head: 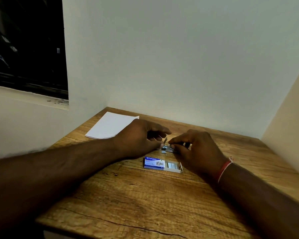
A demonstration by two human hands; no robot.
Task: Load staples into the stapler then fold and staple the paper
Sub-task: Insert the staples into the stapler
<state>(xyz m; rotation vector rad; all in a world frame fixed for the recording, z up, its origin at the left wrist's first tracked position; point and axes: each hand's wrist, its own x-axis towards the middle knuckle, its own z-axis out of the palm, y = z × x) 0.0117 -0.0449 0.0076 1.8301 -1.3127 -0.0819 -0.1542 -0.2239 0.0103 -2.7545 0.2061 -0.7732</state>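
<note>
Stapler [167, 148], small and metal, sits on the bench [145, 195] between both grips. The left grip [141, 137] curls thumb and fingers against the stapler's left end; the right grip [197, 149] pinches its right end, fingertips pressed together. Just nearer than the grips lies the staple box [154, 163], tray slid out, staples [172, 165] showing. Beyond the left grip lies the paper [110, 125], partly hidden by it.

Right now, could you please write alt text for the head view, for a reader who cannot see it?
A person's left hand and right hand pinch a small stapler on a wooden table. A blue staple box lies nearer the person, its tray slid out showing staples; white paper lies at the far left.
</note>
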